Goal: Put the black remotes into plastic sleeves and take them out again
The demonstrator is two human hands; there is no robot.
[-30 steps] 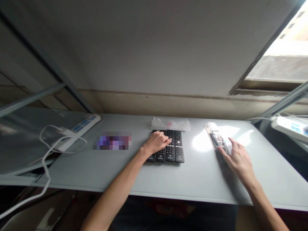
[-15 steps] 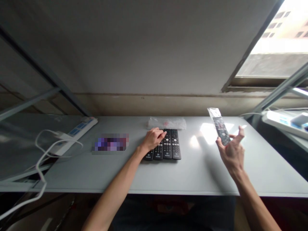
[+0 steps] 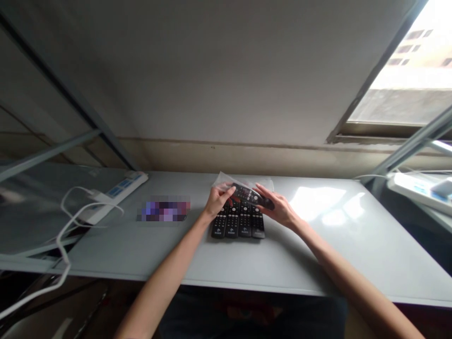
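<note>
A black remote control (image 3: 250, 195) is held slantwise between my two hands, above a row of several black remote controls (image 3: 231, 227) lying side by side on the desk. My left hand (image 3: 216, 202) pinches its left end, where a clear plastic sleeve (image 3: 222, 178) sticks up behind my fingers. At the other end, my right hand (image 3: 279, 207) is closed around the remote, thumb below and fingers above. How far the sleeve covers the remote I cannot tell. The upper parts of the row are hidden by my hands and the held remote.
Clear plastic packaging (image 3: 267, 182) lies behind the row, against the wall side of the grey desk (image 3: 169, 254). A blurred-out flat object (image 3: 164, 211) is to the left. Power strips (image 3: 116, 195) with white cables (image 3: 65, 235) sit at the left, another at the far right.
My right hand has brought the bagged remote from the right to the middle, above the row. My left hand has lifted off the row and taken hold of the remote's other end.
</note>
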